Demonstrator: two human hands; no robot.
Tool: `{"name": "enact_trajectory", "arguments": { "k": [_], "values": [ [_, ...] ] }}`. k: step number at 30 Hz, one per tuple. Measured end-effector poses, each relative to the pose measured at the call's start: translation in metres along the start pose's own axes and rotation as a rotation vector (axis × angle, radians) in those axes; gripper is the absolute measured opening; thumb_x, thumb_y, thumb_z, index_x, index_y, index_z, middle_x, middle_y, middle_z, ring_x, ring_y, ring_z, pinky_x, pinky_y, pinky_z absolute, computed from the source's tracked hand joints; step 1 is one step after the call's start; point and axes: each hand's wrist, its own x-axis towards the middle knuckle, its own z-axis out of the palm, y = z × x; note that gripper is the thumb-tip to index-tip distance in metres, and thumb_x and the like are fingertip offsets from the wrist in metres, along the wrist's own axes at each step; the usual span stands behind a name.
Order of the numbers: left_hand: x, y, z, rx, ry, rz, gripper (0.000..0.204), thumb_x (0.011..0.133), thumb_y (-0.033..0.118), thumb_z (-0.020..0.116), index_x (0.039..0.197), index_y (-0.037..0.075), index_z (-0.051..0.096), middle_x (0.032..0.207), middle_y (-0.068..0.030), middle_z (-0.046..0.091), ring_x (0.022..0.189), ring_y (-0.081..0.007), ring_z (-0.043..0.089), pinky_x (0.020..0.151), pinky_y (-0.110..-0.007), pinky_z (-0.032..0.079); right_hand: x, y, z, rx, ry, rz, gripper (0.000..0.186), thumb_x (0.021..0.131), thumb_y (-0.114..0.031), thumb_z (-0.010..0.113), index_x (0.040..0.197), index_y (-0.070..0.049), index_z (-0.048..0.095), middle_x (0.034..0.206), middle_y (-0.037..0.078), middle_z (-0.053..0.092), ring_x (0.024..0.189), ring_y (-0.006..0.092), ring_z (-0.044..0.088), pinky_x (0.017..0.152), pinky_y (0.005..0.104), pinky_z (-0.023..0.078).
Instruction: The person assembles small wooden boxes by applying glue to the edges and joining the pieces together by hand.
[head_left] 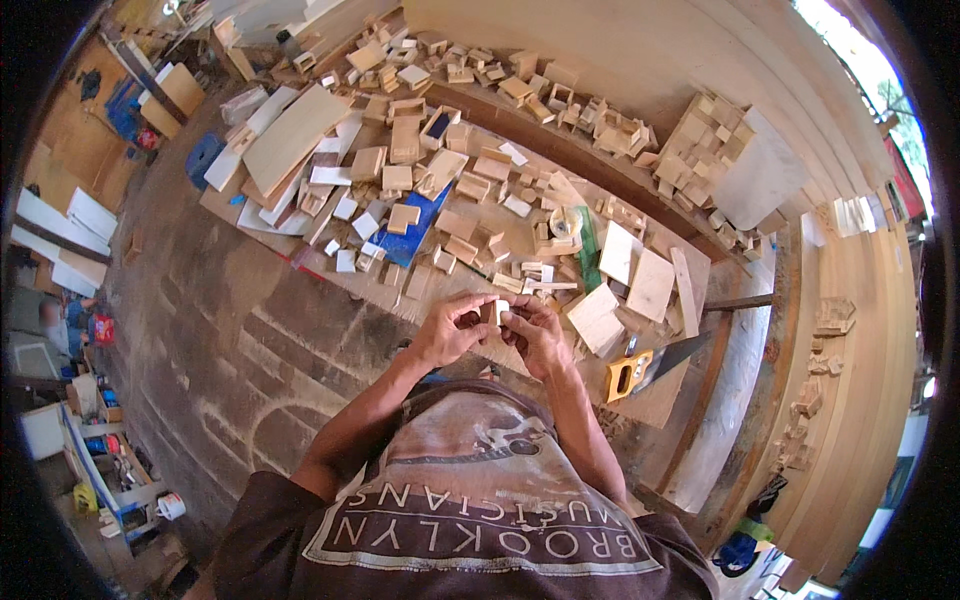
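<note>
A small wooden block (493, 313) with a pale, whitish face is pinched between both my hands, just above the near edge of the low wooden work board. From the left, the fingers and thumb of my left hand (452, 330) close on it. My right hand (537, 334) grips its other side, thumb against the pale face. The fingers hide part of the block, so its full shape does not show. On the board beyond my hands lie many small wooden pieces (460, 249), some notched or joined into little box shapes.
A handsaw with a yellow handle (629, 376) lies right of my hands. A roll of tape (565, 226) stands near a green strip (587, 250). Larger boards (293, 138) are stacked at the far left, and a blue sheet (411, 230) lies among the blocks.
</note>
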Motion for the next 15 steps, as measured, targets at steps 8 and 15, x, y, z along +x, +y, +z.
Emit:
{"name": "enact_trajectory", "arguments": {
  "k": [8, 15],
  "values": [
    [0.026, -0.001, -0.030, 0.266, -0.048, 0.157, 0.043, 0.085, 0.013, 0.077, 0.125, 0.002, 0.063, 0.100, -0.0068, 0.066, 0.083, -0.0104, 0.063, 0.067, -0.024, 0.054, 0.016, -0.001, 0.022, -0.047, 0.098, -0.116, 0.038, 0.090, -0.009, 0.071, 0.125, 0.001, 0.060, 0.087, 0.005, 0.064, 0.075, 0.0132, 0.060, 0.067, 0.0264, 0.049],
    [0.055, -0.007, -0.056, 0.335, -0.121, 0.187, 0.047, 0.086, 0.020, 0.078, 0.127, 0.004, 0.062, 0.102, -0.0084, 0.067, 0.085, -0.0132, 0.065, 0.068, -0.029, 0.057, 0.033, 0.005, 0.050, -0.357, 0.299, -0.283, 0.042, 0.093, -0.019, 0.066, 0.128, 0.002, 0.061, 0.107, 0.012, 0.068, 0.088, 0.0168, 0.067, 0.074, 0.0297, 0.055]
  ]
}}
